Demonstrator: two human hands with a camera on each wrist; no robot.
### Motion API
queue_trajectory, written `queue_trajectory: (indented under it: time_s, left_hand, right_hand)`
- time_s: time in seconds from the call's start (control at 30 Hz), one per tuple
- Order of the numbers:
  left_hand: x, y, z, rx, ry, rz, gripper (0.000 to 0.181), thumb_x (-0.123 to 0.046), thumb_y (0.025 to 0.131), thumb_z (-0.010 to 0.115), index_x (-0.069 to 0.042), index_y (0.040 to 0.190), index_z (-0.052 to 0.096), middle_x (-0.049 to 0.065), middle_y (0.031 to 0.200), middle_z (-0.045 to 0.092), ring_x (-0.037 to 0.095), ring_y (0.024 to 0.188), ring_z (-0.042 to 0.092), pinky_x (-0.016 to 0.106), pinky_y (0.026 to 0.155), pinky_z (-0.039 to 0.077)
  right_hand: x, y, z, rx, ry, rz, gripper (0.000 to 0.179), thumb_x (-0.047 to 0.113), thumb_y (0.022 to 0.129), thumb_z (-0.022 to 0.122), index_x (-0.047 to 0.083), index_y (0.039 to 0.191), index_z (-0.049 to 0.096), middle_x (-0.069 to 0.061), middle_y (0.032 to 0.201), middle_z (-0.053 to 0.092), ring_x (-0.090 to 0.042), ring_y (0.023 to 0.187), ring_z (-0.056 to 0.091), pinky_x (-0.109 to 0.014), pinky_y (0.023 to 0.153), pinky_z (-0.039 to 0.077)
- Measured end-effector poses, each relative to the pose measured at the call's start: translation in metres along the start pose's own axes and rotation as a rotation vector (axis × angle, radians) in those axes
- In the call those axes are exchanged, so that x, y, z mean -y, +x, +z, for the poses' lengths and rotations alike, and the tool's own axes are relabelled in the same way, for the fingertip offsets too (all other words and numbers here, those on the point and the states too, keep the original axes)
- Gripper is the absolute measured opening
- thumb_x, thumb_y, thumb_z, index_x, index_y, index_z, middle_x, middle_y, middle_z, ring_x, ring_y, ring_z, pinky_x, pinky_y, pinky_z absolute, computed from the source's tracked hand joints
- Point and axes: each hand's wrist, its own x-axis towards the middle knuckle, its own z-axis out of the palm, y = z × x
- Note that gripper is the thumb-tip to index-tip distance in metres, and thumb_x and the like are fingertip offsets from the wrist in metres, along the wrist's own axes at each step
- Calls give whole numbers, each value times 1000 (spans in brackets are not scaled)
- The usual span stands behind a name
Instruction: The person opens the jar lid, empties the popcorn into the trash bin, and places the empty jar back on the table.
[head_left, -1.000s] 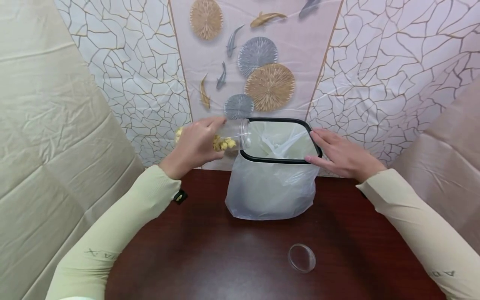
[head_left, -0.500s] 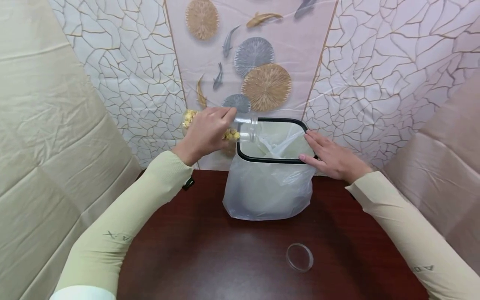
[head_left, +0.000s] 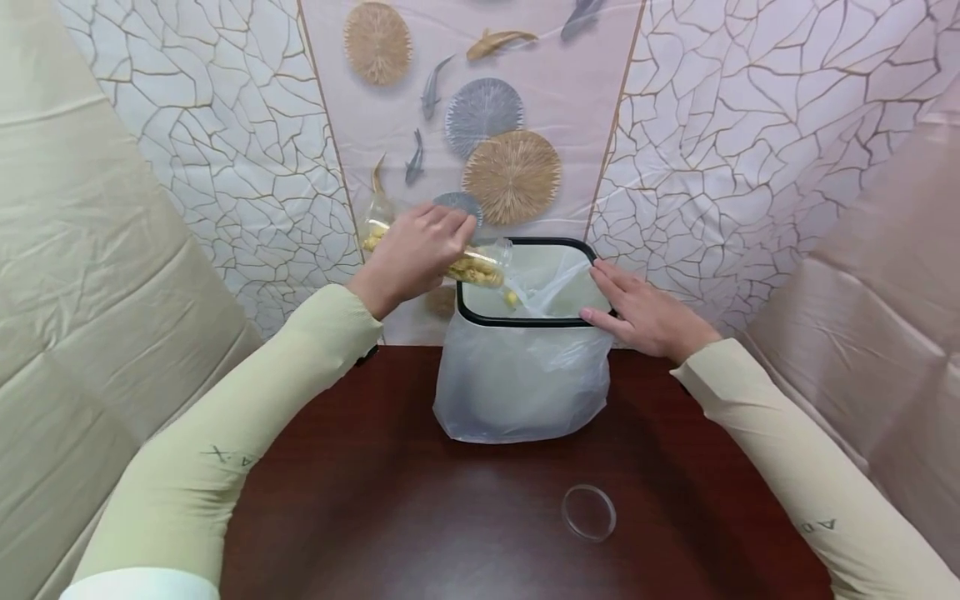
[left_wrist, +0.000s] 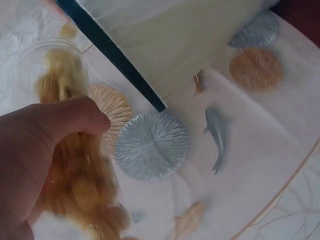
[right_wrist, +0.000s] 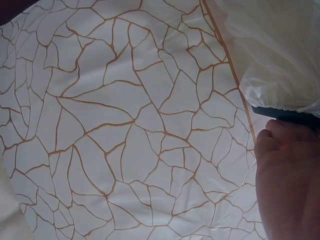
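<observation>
My left hand (head_left: 420, 250) grips a clear jar (left_wrist: 82, 150) of yellow popcorn (head_left: 474, 271), tilted with its mouth over the left rim of a trash bin (head_left: 525, 322). One popcorn piece (head_left: 511, 297) shows just past the jar's mouth, inside the bin's opening. The bin has a black rim and a translucent white bag (head_left: 525, 392) hanging over its outside. My right hand (head_left: 645, 308) rests at the bin's right rim, fingers extended along the edge. In the right wrist view the fingers lie against the dark rim (right_wrist: 287, 115).
A clear round lid (head_left: 588, 512) lies on the dark reddish table (head_left: 450, 517) in front of the bin. Behind stands a patterned cloth backdrop (head_left: 675, 142). Beige fabric panels (head_left: 112, 250) slope in at both sides.
The left hand has raised the jar's base and tipped its mouth downward. Popcorn has slid toward the mouth and a piece has come out. The right hand stays at the rim.
</observation>
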Motion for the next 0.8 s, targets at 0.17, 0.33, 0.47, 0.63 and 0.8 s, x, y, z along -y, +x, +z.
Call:
queue_trajectory:
  time_s: [0.17, 0.33, 0.47, 0.63, 0.8]
  left_hand:
    - [-1, 15, -4, -55, 175, 145, 24, 8, 102, 45, 1, 109, 67, 12, 102, 74, 29, 100, 74, 38, 93, 57]
    - [-3, 27, -5, -121, 309, 270, 29, 5, 107, 41, -1, 111, 69, 9, 101, 73, 25, 96, 71, 36, 94, 56]
    - [-4, 32, -4, -165, 375, 331, 29, 3, 107, 43, -3, 112, 71, 8, 101, 75, 23, 94, 71, 33, 92, 56]
    - [-5, 35, -3, -185, 394, 370, 28, 1, 106, 45, -4, 110, 72, 8, 99, 75, 23, 93, 71, 33, 90, 56]
    - [-5, 35, -1, -169, 392, 396, 28, 1, 106, 45, -3, 109, 72, 8, 98, 75, 23, 91, 70, 33, 90, 56]
  right_hand:
    - [0, 0, -1, 6, -8, 13, 85, 57, 109, 41, 2, 168, 17, -20, 177, 14, -43, 163, 17, -61, 131, 21]
    - [1, 0, -1, 0, -4, 8, 83, 54, 109, 42, 1, 168, 18, -21, 177, 15, -43, 163, 18, -61, 130, 21]
    - [3, 0, -1, 2, 5, 5, 82, 53, 109, 43, 1, 168, 19, -21, 176, 16, -42, 163, 18, -61, 131, 22]
    - [3, 0, -1, 4, 1, 11, 82, 54, 109, 43, 2, 168, 18, -20, 177, 15, -42, 163, 18, -60, 131, 22]
    - [3, 0, -1, 9, -3, 16, 84, 56, 109, 42, 2, 168, 18, -21, 177, 15, -42, 163, 17, -60, 131, 21]
